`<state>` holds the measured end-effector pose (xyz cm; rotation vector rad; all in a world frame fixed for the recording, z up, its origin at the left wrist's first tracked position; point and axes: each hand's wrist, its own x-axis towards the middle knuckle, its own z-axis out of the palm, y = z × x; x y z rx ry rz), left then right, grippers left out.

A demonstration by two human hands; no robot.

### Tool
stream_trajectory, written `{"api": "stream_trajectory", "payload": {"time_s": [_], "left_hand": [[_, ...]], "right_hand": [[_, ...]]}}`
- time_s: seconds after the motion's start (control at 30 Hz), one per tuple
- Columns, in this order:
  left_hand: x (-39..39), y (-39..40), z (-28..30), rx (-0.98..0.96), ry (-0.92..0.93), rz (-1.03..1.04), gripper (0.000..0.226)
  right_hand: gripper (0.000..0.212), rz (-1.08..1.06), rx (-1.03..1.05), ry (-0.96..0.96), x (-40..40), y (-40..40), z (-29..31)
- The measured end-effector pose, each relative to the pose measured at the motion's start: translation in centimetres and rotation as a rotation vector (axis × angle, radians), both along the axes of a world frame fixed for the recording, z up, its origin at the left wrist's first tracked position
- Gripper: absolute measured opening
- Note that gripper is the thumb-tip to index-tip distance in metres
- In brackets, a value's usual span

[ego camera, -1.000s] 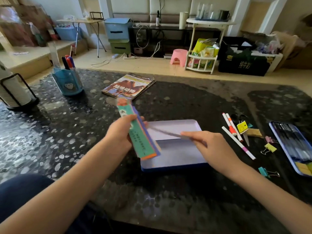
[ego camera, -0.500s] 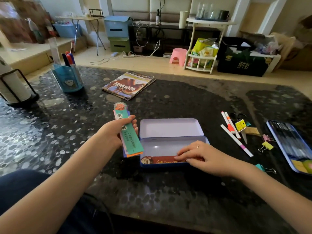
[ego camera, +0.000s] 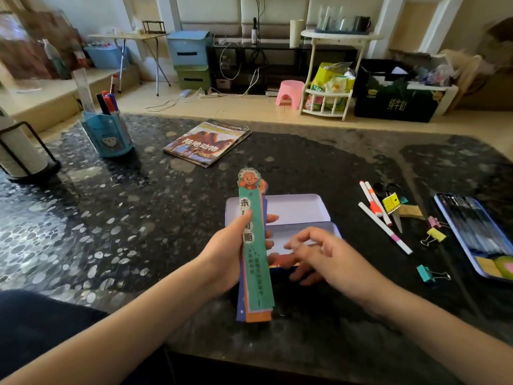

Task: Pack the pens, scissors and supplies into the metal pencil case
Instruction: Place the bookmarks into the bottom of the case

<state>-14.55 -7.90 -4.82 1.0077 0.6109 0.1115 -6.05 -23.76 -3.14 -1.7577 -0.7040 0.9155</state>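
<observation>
Between the two hands, near the front edge of the dark speckled tabletop (ego camera: 116, 234), lies the open lilac metal pencil case (ego camera: 298, 209), its lid laid back flat behind the tray. The left hand (ego camera: 224, 257) is raised before it, thumb on the front and fingers curled behind a stack of long paper bookmarks (ego camera: 255, 259), green on top with a cartoon head, held almost upright over the case's left end. The right hand (ego camera: 324, 254) hovers over the tray's right half, palm down, fingers loosely bent and holding nothing. Right of that hand lie three white marker pens (ego camera: 381, 220), black-handled scissors (ego camera: 387, 190) beyond them, then pink, yellow and teal binder clips (ego camera: 434, 237) and a second blue tin (ego camera: 477, 234). Beyond the left hand lie a magazine (ego camera: 206, 143) and a blue pen holder (ego camera: 107, 134).
</observation>
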Motion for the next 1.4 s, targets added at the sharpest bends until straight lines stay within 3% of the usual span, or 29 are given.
{"api": "stream_trajectory", "payload": {"time_s": [0.1, 0.23, 0.33, 0.43, 0.6, 0.67, 0.8, 0.97, 1.03, 1.1, 1.17, 1.23, 1.4], "left_hand": [[-0.4, -0.4, -0.2, -0.035, -0.002, -0.052, 0.051], [-0.7, -1.3, -0.8, -0.115, -0.024, -0.087, 0.039], [-0.7, -1.6, -1.1, -0.143, -0.061, -0.147, 0.029], [-0.7, -1.4, -1.1, -0.017, -0.039, -0.197, 0.027], [-0.7, -0.9, -1.1, 0.015, -0.054, -0.071, 0.014], [-0.6, -1.0, -1.0, 0.015, -0.041, -0.013, 0.012], [-0.2, -0.5, -0.7, 0.059, -0.03, 0.112, 0.015], [-0.5, 0.4, 0.1, -0.055, -0.073, 0.12, 0.015], [-0.3, 1.0, 0.2, -0.041, -0.046, 0.156, 0.015], [-0.2, 2.0, 0.4, -0.04, -0.019, 0.257, 0.013], [-0.2, 3.2, 0.6, -0.029, 0.001, 0.355, 0.009], [-0.6, 4.5, 0.8, -0.043, 0.014, 0.451, 0.005], [-1.0, 5.9, 1.4, -0.046, 0.019, 0.654, 0.009]], "right_hand": [[0.055, 0.008, -0.04, 0.081, -1.9, 0.8, -0.8], [0.055, -0.061, -0.133, 0.152, -2.2, 1.0, -1.3], [0.043, -0.081, -0.143, 0.166, -2.3, 0.8, -1.6], [0.035, -0.141, -0.122, 0.188, -2.2, 0.8, -1.7], [0.026, -0.133, -0.109, 0.085, -2.1, 1.1, -1.0], [0.03, -0.128, -0.081, 0.086, -2.4, 1.4, -0.7], [0.019, -0.221, 0.026, 0.117, -2.1, 3.1, -0.4], [0.012, -0.203, 0.036, 0.115, -1.5, 5.4, 0.1], [0.001, -0.21, 0.006, 0.065, -0.5, 6.0, 0.4], [0.012, -0.259, 0.035, -0.098, 1.5, 6.4, 1.0], [0.016, -0.243, 0.019, -0.454, 4.0, 6.4, 2.1], [0.014, -0.077, -0.133, -0.746, 5.9, 6.1, 2.9], [0.015, 0.387, -0.431, -0.678, 5.6, 6.1, 0.4]]}}
